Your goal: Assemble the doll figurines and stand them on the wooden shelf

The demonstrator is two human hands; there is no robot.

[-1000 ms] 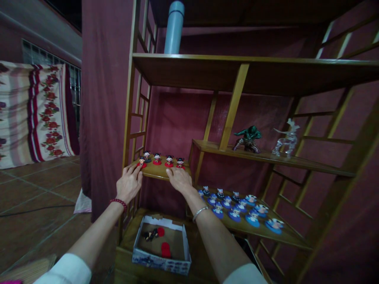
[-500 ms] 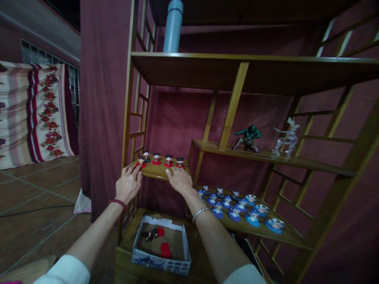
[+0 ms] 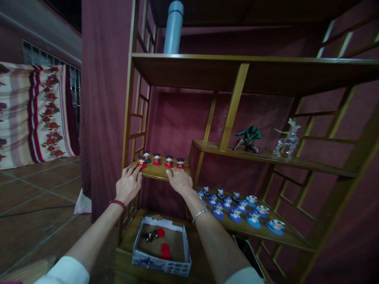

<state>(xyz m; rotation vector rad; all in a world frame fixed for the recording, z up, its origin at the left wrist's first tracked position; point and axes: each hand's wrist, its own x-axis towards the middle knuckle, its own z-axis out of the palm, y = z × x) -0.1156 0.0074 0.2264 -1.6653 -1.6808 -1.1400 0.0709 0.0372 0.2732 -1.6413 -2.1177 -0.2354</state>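
Note:
My left hand (image 3: 129, 183) is at the front left corner of a small wooden shelf (image 3: 155, 171). Its fingers are stretched out, the tips against the red base of the front left figurine (image 3: 141, 162). Behind that stands a black-haired figurine (image 3: 146, 156) on a dark base. To the right are another figurine (image 3: 156, 159) and a figurine (image 3: 169, 161), both on red bases. My right hand (image 3: 180, 180) lies over the front edge, thumb apart from the fingers, just before the rightmost figurine (image 3: 180, 163). Its fingertips are partly hidden, and I see nothing held in it.
Below stands an open cardboard box (image 3: 161, 268) with dark figurines (image 3: 150, 236) and red discs (image 3: 166, 251). Several blue-based figurines (image 3: 236, 215) fill the lower right shelf. Higher up are a green figure (image 3: 250, 138), a clear deer (image 3: 288, 140) and a blue flask (image 3: 174, 27).
Both hands and the figurines keep their places on the shelf. Only the camera view has shifted very slightly.

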